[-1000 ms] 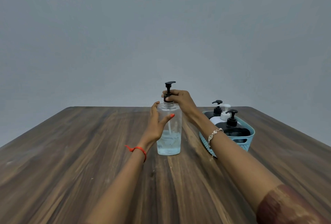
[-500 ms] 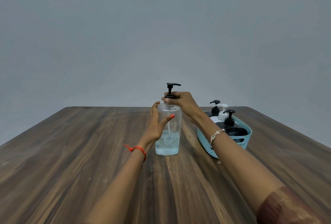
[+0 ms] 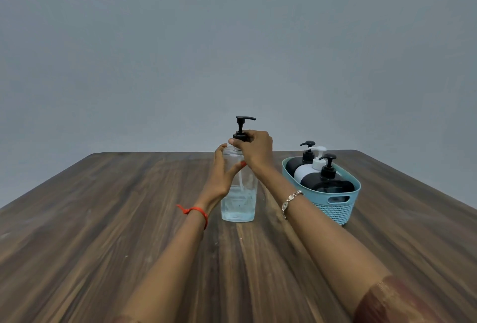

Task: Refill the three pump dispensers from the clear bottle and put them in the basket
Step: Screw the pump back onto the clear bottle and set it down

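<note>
The bench (image 3: 103,219) is dark brown with streaky wood grain. Inside the left fingers (image 3: 220,153) the clear bottle (image 3: 238,204) holds faintly blue liquid. The pump (image 3: 242,126) at the right fingers (image 3: 251,135) is black. Right of those fingers is a teal basket (image 3: 335,210) (woven pattern low on its wall). It holds a near black dispenser (image 3: 295,165), a white dispenser (image 3: 305,171) and a far black dispenser (image 3: 333,186). The left thumbnail (image 3: 243,164) is orange-red. A red thread (image 3: 196,210) circles the left wrist and a silver bracelet (image 3: 291,200) the right.
</note>
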`<state>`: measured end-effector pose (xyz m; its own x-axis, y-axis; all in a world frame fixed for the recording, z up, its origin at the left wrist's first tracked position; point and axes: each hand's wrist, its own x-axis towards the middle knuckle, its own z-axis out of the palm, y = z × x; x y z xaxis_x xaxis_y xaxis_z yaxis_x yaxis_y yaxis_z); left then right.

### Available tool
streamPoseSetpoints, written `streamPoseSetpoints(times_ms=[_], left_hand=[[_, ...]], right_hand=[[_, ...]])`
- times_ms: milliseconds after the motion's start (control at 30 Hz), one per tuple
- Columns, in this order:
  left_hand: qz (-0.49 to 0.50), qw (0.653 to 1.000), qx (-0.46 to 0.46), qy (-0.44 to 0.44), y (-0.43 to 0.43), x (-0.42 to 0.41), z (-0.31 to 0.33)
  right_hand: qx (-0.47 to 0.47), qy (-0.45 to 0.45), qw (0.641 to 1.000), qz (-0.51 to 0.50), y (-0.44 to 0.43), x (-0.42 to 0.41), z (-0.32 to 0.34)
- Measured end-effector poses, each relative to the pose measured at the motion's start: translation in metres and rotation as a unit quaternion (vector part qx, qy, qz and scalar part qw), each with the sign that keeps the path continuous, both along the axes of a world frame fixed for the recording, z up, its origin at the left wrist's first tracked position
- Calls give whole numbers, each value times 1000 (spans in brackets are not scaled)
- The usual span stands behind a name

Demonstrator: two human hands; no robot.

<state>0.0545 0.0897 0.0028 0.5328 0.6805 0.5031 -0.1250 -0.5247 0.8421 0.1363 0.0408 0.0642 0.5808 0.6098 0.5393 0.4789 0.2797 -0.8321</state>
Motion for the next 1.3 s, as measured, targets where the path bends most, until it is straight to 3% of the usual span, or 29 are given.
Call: streamPoseSetpoints(times_ms=[233, 367, 533, 633, 767, 933, 1167, 1300], left_hand=[[4, 1000, -29, 10, -9, -2, -1], [-7, 999, -36, 10, -15, -7, -8], [4, 998, -54, 34, -27, -15, -41], [26, 996, -85, 23, -25, -14, -48], [108, 989, -102, 9, -23, -14, -52], [142, 984, -110, -4, -32, -19, -48], [121, 987, -102, -23, -54, -31, -42], [120, 988, -92, -44, -78, -33, -19]], right_hand=[[-1, -21, 998, 60, -9, 6, -10], [-47, -34, 995, 77, -18, 6, -20], [-87, -26, 994, 51, -31, 3, -49], [-90, -15, 991, 96, -38, 2, -75], [-118, 7, 991, 65, -43, -5, -101], [-104, 55, 993, 21, -44, -16, -100], [-96, 57, 994, 5, -74, -24, -92], [-81, 12, 997, 3, -93, -24, -72]])
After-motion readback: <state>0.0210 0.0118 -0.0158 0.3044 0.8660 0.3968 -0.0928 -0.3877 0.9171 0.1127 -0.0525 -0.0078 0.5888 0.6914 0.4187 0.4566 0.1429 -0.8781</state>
